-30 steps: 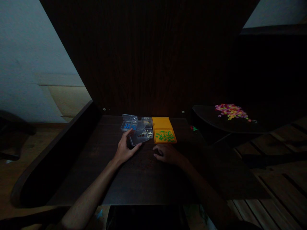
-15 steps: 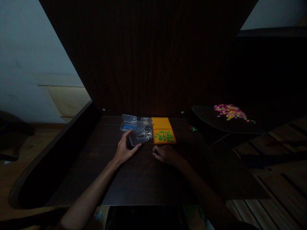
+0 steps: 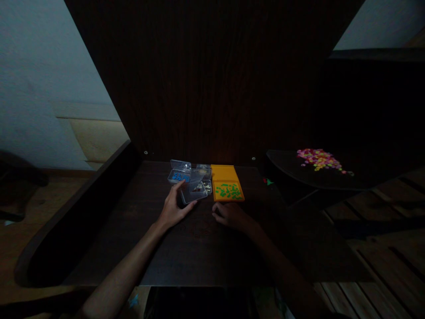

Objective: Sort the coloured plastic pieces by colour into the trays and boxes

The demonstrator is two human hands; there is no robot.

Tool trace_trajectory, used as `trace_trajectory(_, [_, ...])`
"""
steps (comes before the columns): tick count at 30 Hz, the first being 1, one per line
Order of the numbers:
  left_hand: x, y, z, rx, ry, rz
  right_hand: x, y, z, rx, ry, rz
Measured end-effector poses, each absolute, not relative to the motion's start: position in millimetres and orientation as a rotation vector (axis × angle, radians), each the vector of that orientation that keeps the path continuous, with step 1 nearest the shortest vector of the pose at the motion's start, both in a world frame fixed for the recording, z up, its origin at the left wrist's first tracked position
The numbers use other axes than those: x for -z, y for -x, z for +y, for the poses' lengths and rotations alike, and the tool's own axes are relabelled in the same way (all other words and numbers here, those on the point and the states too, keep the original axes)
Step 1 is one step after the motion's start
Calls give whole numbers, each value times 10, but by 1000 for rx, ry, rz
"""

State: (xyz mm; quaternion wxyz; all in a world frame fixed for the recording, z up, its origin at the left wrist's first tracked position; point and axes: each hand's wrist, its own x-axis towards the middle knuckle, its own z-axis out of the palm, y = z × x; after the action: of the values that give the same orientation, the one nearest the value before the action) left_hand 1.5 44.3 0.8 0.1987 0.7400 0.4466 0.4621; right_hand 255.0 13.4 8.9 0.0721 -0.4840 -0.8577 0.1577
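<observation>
My left hand [image 3: 173, 207] grips the near left corner of a clear plastic box [image 3: 190, 198], its fingers along the side and the thumb at the front edge. Behind that box is another clear box [image 3: 173, 176] with its lid up, holding blue pieces [image 3: 181, 177]. White pieces [image 3: 207, 186] lie in a clear compartment to the right. My right hand [image 3: 230, 215] rests curled on the table just in front of an orange box [image 3: 223, 172] with green pieces [image 3: 228, 191] in it. Its fingertips are pressed together; whatever they hold is too dark to see.
Small dark reddish pieces [image 3: 199, 229] are scattered on the dark wooden table [image 3: 186, 261] between my forearms. A pile of pink and yellow pieces [image 3: 320, 159] sits on a curved shelf [image 3: 285, 166] at right. A tall wooden panel [image 3: 206, 88] rises behind; a raised side board [image 3: 76, 208] borders the left.
The whole view has shifted slightly. Both hands stay nearly in place, the left at the clear box and the right curled before the orange box.
</observation>
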Motion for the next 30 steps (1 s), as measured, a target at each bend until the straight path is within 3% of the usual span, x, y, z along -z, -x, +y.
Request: trace_trajectory(30, [-19,-17,436,-1279,-2058,1232,-27,-2491,138,-396,1490,-2516])
